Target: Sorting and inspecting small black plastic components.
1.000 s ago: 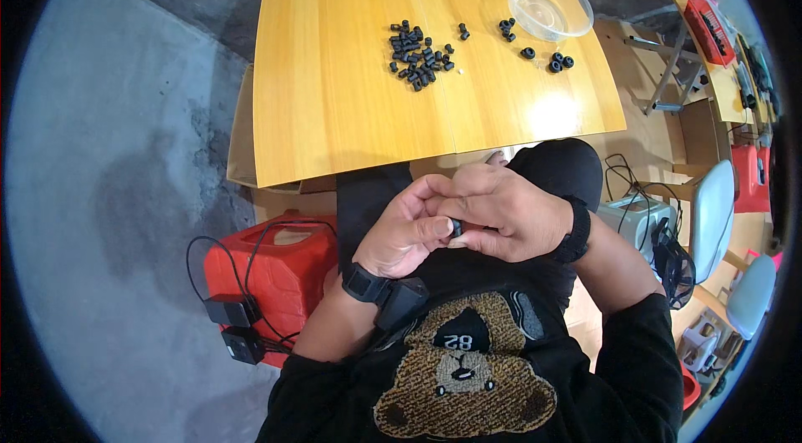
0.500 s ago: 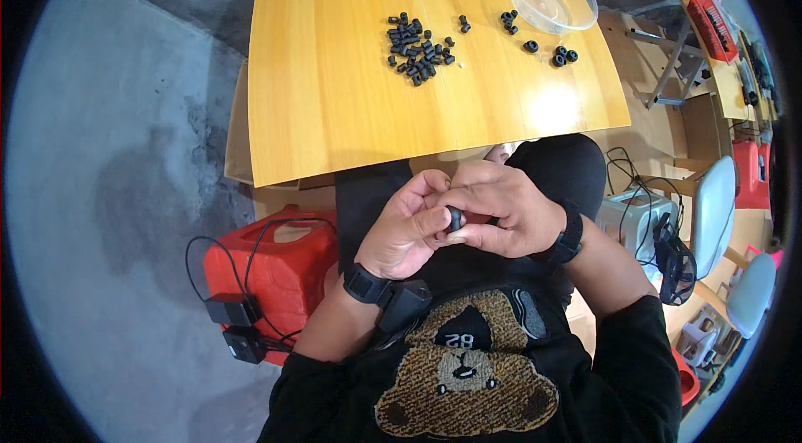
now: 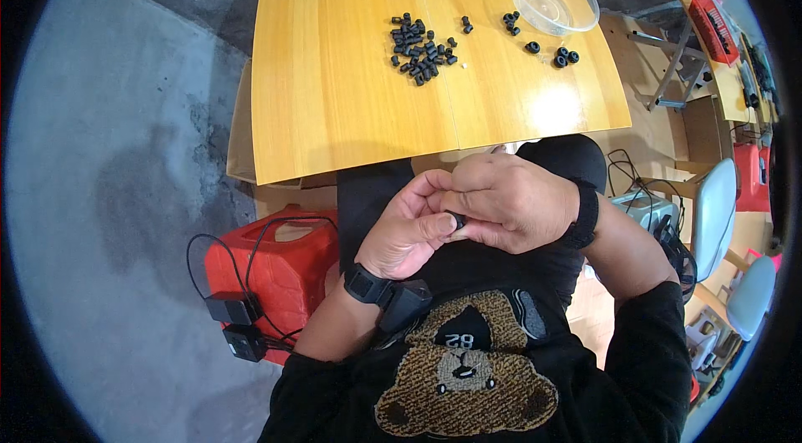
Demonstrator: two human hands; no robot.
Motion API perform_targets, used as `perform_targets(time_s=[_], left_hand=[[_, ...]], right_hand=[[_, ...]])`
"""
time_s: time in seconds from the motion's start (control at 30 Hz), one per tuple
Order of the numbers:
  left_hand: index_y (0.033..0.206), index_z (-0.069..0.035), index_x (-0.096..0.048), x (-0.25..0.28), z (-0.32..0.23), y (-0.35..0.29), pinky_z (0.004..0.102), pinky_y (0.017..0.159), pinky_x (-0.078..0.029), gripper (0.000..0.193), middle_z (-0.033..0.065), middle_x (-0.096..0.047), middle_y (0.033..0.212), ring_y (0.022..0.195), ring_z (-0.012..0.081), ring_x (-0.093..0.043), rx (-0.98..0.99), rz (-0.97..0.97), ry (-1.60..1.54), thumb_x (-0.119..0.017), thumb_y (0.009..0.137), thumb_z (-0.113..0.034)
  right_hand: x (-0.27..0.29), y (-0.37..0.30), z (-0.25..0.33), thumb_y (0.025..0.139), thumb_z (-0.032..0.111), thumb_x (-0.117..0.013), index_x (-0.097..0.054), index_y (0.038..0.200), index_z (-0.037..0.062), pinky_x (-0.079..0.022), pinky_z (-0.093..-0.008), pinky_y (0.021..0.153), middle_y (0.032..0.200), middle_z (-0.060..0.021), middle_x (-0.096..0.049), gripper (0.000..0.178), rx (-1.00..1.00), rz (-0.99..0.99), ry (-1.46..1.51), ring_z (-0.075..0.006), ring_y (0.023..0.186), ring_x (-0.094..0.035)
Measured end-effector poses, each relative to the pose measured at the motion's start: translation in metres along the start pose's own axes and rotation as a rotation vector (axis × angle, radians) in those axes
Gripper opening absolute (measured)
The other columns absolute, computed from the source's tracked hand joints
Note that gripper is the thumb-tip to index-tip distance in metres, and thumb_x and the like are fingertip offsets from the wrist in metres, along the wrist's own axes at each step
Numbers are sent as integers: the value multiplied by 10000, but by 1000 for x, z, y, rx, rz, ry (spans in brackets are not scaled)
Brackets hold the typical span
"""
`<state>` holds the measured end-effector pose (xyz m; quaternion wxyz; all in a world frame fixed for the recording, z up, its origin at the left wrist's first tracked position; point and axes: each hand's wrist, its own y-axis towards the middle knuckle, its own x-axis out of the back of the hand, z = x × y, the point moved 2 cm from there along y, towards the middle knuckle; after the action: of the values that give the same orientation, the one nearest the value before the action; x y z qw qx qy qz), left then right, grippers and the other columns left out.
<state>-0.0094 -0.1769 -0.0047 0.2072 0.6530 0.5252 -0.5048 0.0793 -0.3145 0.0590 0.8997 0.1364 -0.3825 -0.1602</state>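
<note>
Over my lap, just below the near edge of the wooden table (image 3: 351,109), my left hand (image 3: 407,230) and my right hand (image 3: 510,202) meet fingertip to fingertip. Both pinch one small black ring-shaped part (image 3: 457,220) between them; most of it is hidden by my fingers. A pile of several similar small black parts (image 3: 420,48) lies on the far middle of the table. A few more black parts (image 3: 565,57) are scattered to its right, next to a clear plastic bowl (image 3: 553,7) that looks empty.
A red plastic box (image 3: 276,272) with black adapters and cables (image 3: 236,322) stands on the grey floor to my left. At the right are white chairs (image 3: 717,209), a device with cables (image 3: 647,209) and another table with red items (image 3: 718,25).
My hands stay joined over my lap on the small black part, with only small shifts of the fingers. The parts on the table have not moved.
</note>
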Motion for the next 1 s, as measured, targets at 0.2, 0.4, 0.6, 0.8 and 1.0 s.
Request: perform_targets(time_s=[0.2, 0.4, 0.6, 0.8, 1.0], left_hand=[[1121, -73, -447, -12, -3, -3, 259, 791, -498, 396, 33, -564, 938, 909, 125, -577, -48, 42, -17, -648, 786, -10], [1054, -89, -448, -14, -3, -11, 221, 704, -455, 469, 4, -536, 838, 772, 98, -545, -100, 5, 33, -754, 699, -116], [1033, -83, -453, -13, 0, -11, 258, 769, -469, 474, 15, -550, 901, 866, 114, -554, -60, 25, 104, -768, 681, -102], [1061, -73, -463, -18, -5, -8, 250, 731, -466, 422, 18, -547, 914, 863, 116, -551, -44, 32, 19, -722, 729, -66], [1040, -76, -469, -11, -10, -4, 221, 670, -455, 369, 7, -553, 874, 802, 91, -557, -76, 48, 15, -683, 749, 3]], right_hand=[[-18, -4, 7, 785, 192, -647, -610, 975, -25, -418, -326, 645, 824, -109, -546, 290, -14, -268, 307, -245, 700, -527], [-29, -6, 17, 743, 174, -691, -608, 958, 1, -423, -320, 631, 759, -90, -500, 289, -103, -410, 196, -236, 701, -506], [-6, -1, 19, 783, 182, -634, -599, 1010, -21, -420, -348, 656, 916, -127, -538, 307, 63, -144, 104, -271, 708, -498], [3, 2, 18, 767, 175, -627, -583, 984, -40, -428, -373, 654, 817, -128, -496, 309, 51, -142, 86, -298, 716, -499], [9, 10, 11, 754, 166, -635, -583, 979, -38, -425, -356, 644, 802, -111, -479, 308, 104, -114, 100, -270, 711, -502]])
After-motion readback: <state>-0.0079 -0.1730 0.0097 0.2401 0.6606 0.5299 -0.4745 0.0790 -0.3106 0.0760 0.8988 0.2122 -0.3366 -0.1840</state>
